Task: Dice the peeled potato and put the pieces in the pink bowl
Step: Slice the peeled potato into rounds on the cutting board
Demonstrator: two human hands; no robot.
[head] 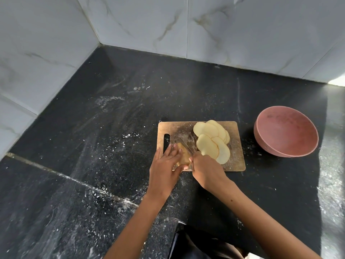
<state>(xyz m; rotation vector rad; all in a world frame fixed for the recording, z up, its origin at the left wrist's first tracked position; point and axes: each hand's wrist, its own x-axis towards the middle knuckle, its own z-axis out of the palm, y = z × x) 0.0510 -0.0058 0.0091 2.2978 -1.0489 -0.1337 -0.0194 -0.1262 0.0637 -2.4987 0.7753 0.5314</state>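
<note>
Pink bowl (291, 144) holds nothing | left hand (166, 165) flat on potato (183, 156) | right hand (205, 171) grips knife (188, 146)

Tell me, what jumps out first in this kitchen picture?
Pale potato slices fanned over the right half of a wooden cutting board on the black counter. At the board's near edge, the left hand steadies the remaining potato piece while the right hand holds a knife. The pink bowl sits empty to the right.

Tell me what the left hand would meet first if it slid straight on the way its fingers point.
The left hand lies on the potato piece, its fingers aimed up the cutting board towards the far edge. Ahead lies bare board beside the handle slot, then the black counter. The way looks free, though depth is uncertain.
</note>
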